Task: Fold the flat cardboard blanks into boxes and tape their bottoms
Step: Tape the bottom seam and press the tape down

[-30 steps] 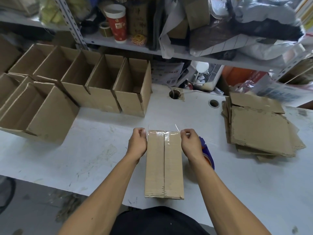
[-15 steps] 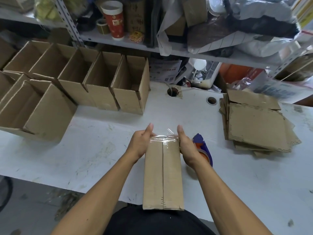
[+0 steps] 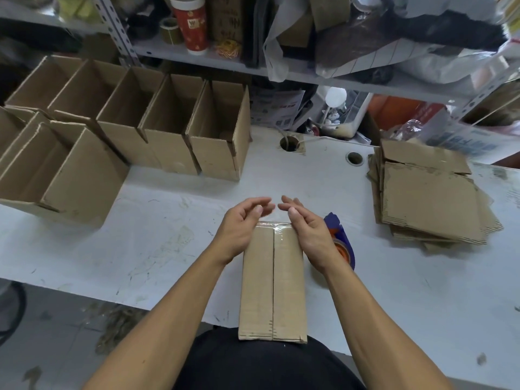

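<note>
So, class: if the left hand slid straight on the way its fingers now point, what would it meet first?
The left hand points right, toward the fingertips of the right hand, which sit just across a small gap above the box. It would probably meet those first, though depth is unclear.

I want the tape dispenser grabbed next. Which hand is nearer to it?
Right. The right hand is just beside the tape dispenser; the left hand is across the box.

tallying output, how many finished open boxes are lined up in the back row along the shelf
5, side by side in the back row. More open boxes sit in front at the left edge, partly cut off, so the full total is unclear.
</note>
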